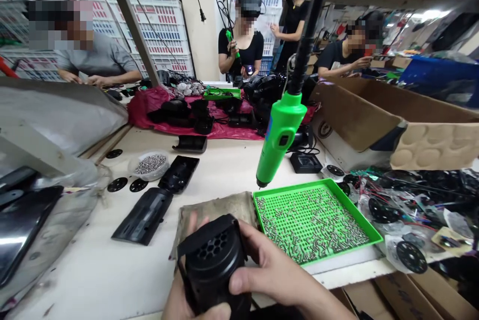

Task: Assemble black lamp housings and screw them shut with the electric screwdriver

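Between both hands I hold a black plastic housing [215, 270] with a honeycomb vent at its top. My left hand [179, 295] grips it from the left and below, partly hidden behind it. My right hand [269, 270] wraps its right side, thumb pressed on the front. Under and behind the housing lies a worn cloth-like pad [220, 208]. Just beyond my right hand is a green tray [374, 233] of loose screws. A green electric screwdriver [280, 138] hangs tip-down above the tray's near-left corner, touched by neither hand.
Black shell pieces [144, 215] and a bowl of small metal parts [149, 165] lie on the left. Bagged parts and wires [396, 210] crowd the right, below a cardboard box [359, 110]. Black parts cover a pink sheet [232, 130] at the back. Several people work beyond.
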The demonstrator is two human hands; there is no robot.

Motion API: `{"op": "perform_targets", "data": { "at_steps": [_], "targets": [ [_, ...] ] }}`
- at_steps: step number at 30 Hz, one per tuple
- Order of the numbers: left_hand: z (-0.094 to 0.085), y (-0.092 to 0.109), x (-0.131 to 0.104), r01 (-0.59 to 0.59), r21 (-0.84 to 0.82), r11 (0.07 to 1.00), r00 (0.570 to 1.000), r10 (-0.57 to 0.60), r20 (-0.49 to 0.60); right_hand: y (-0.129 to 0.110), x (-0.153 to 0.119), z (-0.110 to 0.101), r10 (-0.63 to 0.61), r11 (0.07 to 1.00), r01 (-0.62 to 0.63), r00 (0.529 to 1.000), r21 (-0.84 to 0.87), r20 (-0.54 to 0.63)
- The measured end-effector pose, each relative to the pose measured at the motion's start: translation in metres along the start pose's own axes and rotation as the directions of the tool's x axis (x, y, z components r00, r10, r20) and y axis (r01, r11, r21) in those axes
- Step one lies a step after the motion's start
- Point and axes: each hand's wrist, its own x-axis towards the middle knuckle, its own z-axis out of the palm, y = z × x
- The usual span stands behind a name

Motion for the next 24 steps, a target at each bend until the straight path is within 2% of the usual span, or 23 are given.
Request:
{"op": "perform_targets", "data": {
  "at_steps": [2,9,13,15,17,19,20,22,23,24],
  "targets": [
    [0.0,0.0,0.001,0.016,-0.009,1.0,1.0,-0.016,0.026,0.004,0.002,0.003,0.006,0.996,-0.006,1.0,0.083,-0.001],
    [0.004,0.01,-0.001,0.156,-0.082,0.984,0.986,-0.151,0.065,0.007,0.011,0.015,0.046,0.984,-0.009,0.978,0.177,-0.203],
    [0.003,0.012,0.004,0.158,-0.109,0.981,0.984,-0.147,0.101,0.004,0.019,0.014,0.054,0.982,-0.017,0.98,0.188,-0.193],
    [0.004,0.011,0.008,0.174,-0.088,0.981,0.982,-0.166,0.09,0.004,0.023,0.011,0.056,0.995,-0.042,0.986,0.09,-0.159],
    [0.004,0.009,0.014,0.185,-0.092,0.978,0.982,-0.179,0.066,0.001,0.023,0.007,0.026,0.986,-0.057,0.982,-0.16,-0.189],
    [0.002,0.008,0.021,0.186,-0.142,0.972,0.983,-0.184,0.028,-0.009,0.018,0.003,-0.136,0.905,-0.004,0.944,-0.426,-0.3],
    [0.0,0.008,0.024,0.19,-0.176,0.966,0.981,-0.193,0.0,-0.016,0.013,0.002,-0.25,0.864,0.051,0.907,-0.501,-0.339],
    [-0.008,0.007,0.03,0.223,-0.232,0.947,0.968,-0.242,-0.06,-0.034,-0.001,0.002,-0.392,0.835,0.163,0.847,-0.526,-0.36],
    [-0.012,0.006,0.032,0.249,-0.251,0.935,0.958,-0.275,-0.077,-0.042,-0.009,0.002,-0.392,0.838,0.182,0.857,-0.514,-0.336],
    [-0.017,0.003,0.034,0.277,-0.256,0.926,0.948,-0.308,-0.087,-0.048,-0.019,0.002,-0.35,0.831,0.147,0.888,-0.536,-0.298]
  ]
}}
